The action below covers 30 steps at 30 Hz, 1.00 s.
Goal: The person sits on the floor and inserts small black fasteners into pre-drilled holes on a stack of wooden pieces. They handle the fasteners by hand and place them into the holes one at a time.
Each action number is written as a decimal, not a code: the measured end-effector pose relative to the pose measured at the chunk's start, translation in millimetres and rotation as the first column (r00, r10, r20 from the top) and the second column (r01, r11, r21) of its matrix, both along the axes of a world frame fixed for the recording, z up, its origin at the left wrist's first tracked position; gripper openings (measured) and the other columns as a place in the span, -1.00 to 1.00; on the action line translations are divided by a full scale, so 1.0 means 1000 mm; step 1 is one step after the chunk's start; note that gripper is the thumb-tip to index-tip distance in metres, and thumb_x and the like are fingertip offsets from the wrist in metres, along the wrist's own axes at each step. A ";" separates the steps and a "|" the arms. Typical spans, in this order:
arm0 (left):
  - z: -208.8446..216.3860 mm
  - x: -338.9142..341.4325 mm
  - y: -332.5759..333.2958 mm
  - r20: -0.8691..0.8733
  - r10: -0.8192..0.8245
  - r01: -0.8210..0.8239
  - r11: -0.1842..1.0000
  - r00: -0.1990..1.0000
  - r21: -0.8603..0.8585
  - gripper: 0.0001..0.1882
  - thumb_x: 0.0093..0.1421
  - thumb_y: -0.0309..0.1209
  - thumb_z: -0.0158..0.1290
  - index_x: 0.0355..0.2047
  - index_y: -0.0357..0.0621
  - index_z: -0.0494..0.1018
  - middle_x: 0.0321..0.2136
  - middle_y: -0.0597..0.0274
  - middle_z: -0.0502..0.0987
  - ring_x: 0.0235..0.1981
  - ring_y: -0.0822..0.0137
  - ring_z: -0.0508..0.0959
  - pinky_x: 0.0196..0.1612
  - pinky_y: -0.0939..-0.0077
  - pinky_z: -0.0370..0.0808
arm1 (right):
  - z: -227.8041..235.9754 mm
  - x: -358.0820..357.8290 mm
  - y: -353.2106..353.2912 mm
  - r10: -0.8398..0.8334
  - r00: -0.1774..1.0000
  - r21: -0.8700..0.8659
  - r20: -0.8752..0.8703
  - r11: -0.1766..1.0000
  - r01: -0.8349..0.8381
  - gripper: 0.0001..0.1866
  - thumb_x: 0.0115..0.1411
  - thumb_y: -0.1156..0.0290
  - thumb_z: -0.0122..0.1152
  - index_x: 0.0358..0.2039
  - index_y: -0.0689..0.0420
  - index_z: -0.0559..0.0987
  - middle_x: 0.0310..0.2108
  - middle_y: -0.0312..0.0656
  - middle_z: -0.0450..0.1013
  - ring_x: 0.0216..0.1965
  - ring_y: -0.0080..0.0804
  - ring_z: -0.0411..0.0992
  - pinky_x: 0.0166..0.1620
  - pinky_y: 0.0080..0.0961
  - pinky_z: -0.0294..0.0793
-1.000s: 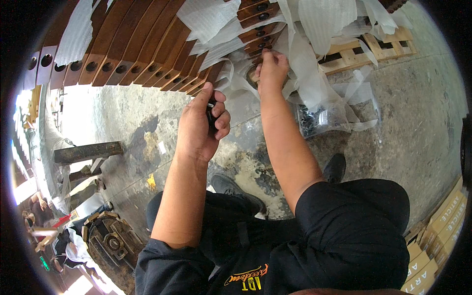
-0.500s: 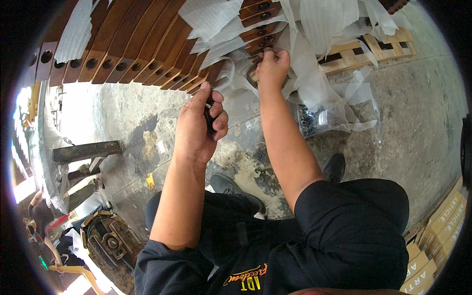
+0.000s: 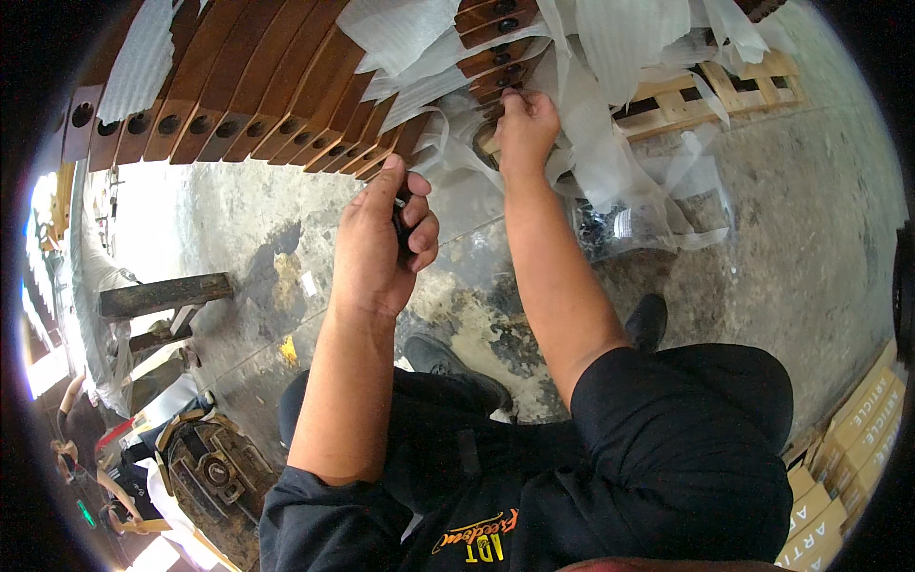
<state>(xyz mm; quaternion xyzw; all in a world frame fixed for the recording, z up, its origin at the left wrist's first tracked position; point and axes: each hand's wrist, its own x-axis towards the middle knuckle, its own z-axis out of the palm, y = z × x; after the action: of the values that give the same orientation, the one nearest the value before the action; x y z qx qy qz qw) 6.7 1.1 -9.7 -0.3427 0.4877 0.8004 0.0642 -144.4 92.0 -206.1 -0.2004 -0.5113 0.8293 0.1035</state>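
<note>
Drilled wooden bars, over ten, two hands, left holding black object

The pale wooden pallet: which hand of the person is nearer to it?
Right. The right hand is left of the pallet, with white sheets between them; the left hand, curled around a dark object, is farther left and lower.

The head-worn fisheye looks steeply down, close above the black short-sleeved shirt at six o'clock, facing drilled brown wooden planks toward eleven, concrete floor between.
</note>
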 end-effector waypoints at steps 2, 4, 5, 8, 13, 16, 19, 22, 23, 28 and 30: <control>-0.002 0.004 -0.004 0.011 0.012 -0.012 1.000 1.000 -0.021 -0.70 0.41 -0.15 -0.06 -0.36 -0.08 0.40 -0.66 0.46 0.20 -0.73 0.54 0.18 -0.72 0.63 0.05 | -0.001 0.010 -0.009 0.093 0.989 -0.200 0.114 0.977 -0.069 -0.80 0.15 0.60 0.23 -0.24 0.22 0.41 -0.47 -0.22 0.42 -0.73 -0.58 0.24 -0.71 -0.57 0.16; -0.003 0.005 -0.005 -0.002 0.008 -0.008 1.000 1.000 -0.029 -0.70 0.41 -0.15 -0.05 -0.35 -0.08 0.40 -0.66 0.46 0.21 -0.73 0.54 0.19 -0.72 0.63 0.05 | -0.001 0.011 -0.014 -0.023 0.996 0.011 0.083 1.000 0.022 -0.78 0.08 0.49 0.30 -0.28 0.25 0.49 -0.39 -0.12 0.49 -0.43 -0.35 0.41 -0.35 -0.40 0.36; -0.003 0.004 -0.004 -0.007 0.003 -0.004 1.000 1.000 -0.026 -0.69 0.40 -0.14 -0.04 -0.36 -0.11 0.40 -0.66 0.44 0.21 -0.72 0.53 0.20 -0.71 0.62 0.06 | -0.001 0.009 -0.013 -0.052 0.996 0.091 0.066 0.995 0.046 -0.77 0.06 0.47 0.32 -0.29 0.26 0.51 -0.37 -0.09 0.51 -0.36 -0.28 0.45 -0.26 -0.35 0.41; -0.002 0.002 -0.003 -0.005 0.000 0.000 1.000 1.000 -0.030 -0.68 0.40 -0.14 -0.02 -0.37 -0.13 0.39 -0.66 0.42 0.22 -0.71 0.51 0.22 -0.70 0.62 0.08 | -0.001 0.007 -0.011 -0.073 0.995 0.201 0.067 0.978 0.058 -0.75 0.03 0.44 0.34 -0.29 0.26 0.53 -0.34 -0.03 0.54 -0.28 -0.18 0.51 -0.18 -0.30 0.46; -0.003 0.006 -0.007 0.020 0.015 -0.014 0.998 1.000 -0.056 -0.70 0.41 -0.15 -0.06 -0.37 -0.08 0.40 -0.67 0.47 0.20 -0.73 0.55 0.19 -0.71 0.64 0.06 | 0.011 0.021 -0.019 -0.124 0.992 0.308 -0.004 0.944 0.120 -0.74 0.03 0.45 0.32 -0.27 0.23 0.51 -0.34 -0.01 0.53 -0.29 -0.11 0.51 -0.18 -0.26 0.48; -0.001 0.006 -0.007 0.006 0.008 -0.008 0.998 1.000 -0.066 -0.70 0.41 -0.14 -0.06 -0.37 -0.07 0.40 -0.67 0.47 0.20 -0.73 0.55 0.19 -0.71 0.64 0.05 | 0.014 0.020 -0.017 -0.094 0.995 0.399 -0.039 0.911 0.102 -0.72 0.02 0.47 0.31 -0.24 0.22 0.49 -0.32 0.00 0.52 -0.30 -0.09 0.52 -0.18 -0.24 0.49; 0.000 0.003 -0.006 -0.023 -0.008 0.007 1.000 1.000 -0.024 -0.66 0.39 -0.14 0.00 -0.39 -0.14 0.40 -0.66 0.41 0.23 -0.72 0.50 0.24 -0.70 0.62 0.07 | 0.009 0.011 -0.012 -0.100 0.995 0.357 -0.024 0.929 0.102 -0.71 0.02 0.50 0.30 -0.22 0.23 0.47 -0.31 0.00 0.52 -0.28 -0.08 0.52 -0.17 -0.24 0.49; 0.000 0.005 -0.006 0.004 0.008 -0.007 0.999 1.000 -0.054 -0.69 0.41 -0.13 -0.06 -0.37 -0.06 0.40 -0.66 0.47 0.20 -0.73 0.55 0.17 -0.71 0.65 0.05 | 0.004 0.017 -0.017 -0.109 0.991 0.447 -0.071 0.885 0.129 -0.72 0.03 0.51 0.29 -0.22 0.25 0.48 -0.31 0.00 0.52 -0.27 -0.08 0.52 -0.17 -0.23 0.49; 0.000 0.007 -0.008 0.008 0.014 -0.014 0.998 1.000 -0.060 -0.69 0.41 -0.13 -0.06 -0.37 -0.06 0.40 -0.66 0.47 0.20 -0.73 0.55 0.17 -0.72 0.65 0.05 | 0.004 0.020 -0.020 -0.104 0.990 0.496 -0.098 0.857 0.140 -0.72 0.04 0.51 0.29 -0.22 0.25 0.48 -0.31 0.00 0.52 -0.27 -0.08 0.52 -0.16 -0.23 0.49; 0.000 0.003 -0.004 -0.006 -0.001 0.001 1.000 1.000 0.002 -0.71 0.42 -0.14 -0.08 -0.34 -0.06 0.40 -0.66 0.48 0.20 -0.72 0.56 0.17 -0.73 0.66 0.04 | -0.002 0.006 -0.010 -0.061 0.998 0.256 0.026 0.965 0.052 -0.74 0.05 0.50 0.29 -0.24 0.28 0.48 -0.34 -0.01 0.53 -0.28 -0.08 0.52 -0.15 -0.22 0.48; -0.002 0.004 -0.011 -0.009 0.011 -0.010 0.995 1.000 0.096 -0.68 0.41 -0.14 -0.06 -0.35 -0.12 0.39 -0.66 0.44 0.21 -0.71 0.52 0.20 -0.72 0.65 0.05 | 0.001 0.013 -0.011 -0.068 0.997 0.366 0.021 0.929 0.056 -0.73 0.05 0.49 0.30 -0.24 0.28 0.48 -0.35 -0.01 0.53 -0.28 -0.08 0.52 -0.15 -0.21 0.48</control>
<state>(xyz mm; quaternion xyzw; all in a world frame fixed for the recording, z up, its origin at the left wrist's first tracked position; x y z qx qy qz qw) 10.4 -9.5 -12.2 -0.3379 0.4473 0.8248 0.0738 -131.8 80.8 -204.7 -0.2077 -0.6514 0.7128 0.1565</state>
